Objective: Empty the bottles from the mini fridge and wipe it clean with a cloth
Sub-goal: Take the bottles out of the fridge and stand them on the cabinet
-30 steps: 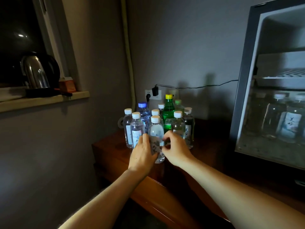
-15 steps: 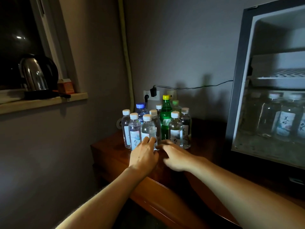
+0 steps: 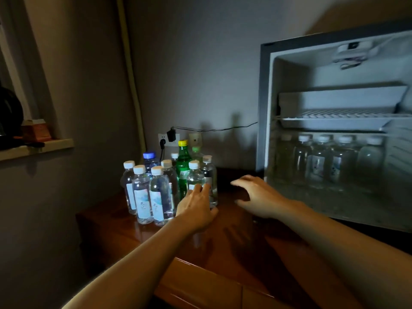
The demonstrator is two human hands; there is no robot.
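Several clear water bottles (image 3: 158,195) with white caps stand grouped on the wooden cabinet top (image 3: 234,241), with a green bottle (image 3: 183,168) among them. My left hand (image 3: 197,208) hovers just right of the group, fingers relaxed, its fingertips near the rightmost bottles and holding nothing. My right hand (image 3: 259,196) is empty and spread, between the group and the open mini fridge (image 3: 265,130). Inside the fridge, several more water bottles (image 3: 321,161) stand in a row on the bottom, under a wire shelf (image 3: 338,115).
A wall socket with a plug and black cable (image 3: 170,136) sits behind the bottles. A window ledge (image 3: 35,148) at the left carries a dark kettle (image 3: 9,112) and a small box. The room is dim.
Both hands let go of the bottle they set down in the group and moved right, towards the fridge. The view turned right, showing more of the fridge.
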